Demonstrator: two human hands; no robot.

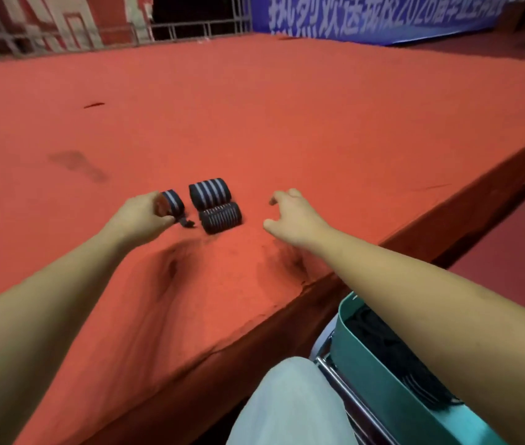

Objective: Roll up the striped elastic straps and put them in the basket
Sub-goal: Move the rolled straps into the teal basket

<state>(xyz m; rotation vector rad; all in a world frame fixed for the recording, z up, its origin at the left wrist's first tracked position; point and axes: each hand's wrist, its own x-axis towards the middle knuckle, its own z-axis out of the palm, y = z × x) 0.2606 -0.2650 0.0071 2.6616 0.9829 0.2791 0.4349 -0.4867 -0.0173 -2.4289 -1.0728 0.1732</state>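
Observation:
Three rolled striped elastic straps lie on the red felt platform. My left hand grips the narrow roll, whose loose dark end trails on the felt. Just right of it sits a wide roll with white stripes, and a darker roll lies right in front of that one. My right hand hovers to the right of the rolls with its fingers spread and nothing in it. The teal basket stands below the platform's edge at the lower right, with dark straps inside, partly hidden by my right forearm.
The platform's front edge runs diagonally from lower left to right. The felt is wrinkled near my wrists. A metal bar and my pale trouser leg are beside the basket. A railing and a blue banner stand at the far side.

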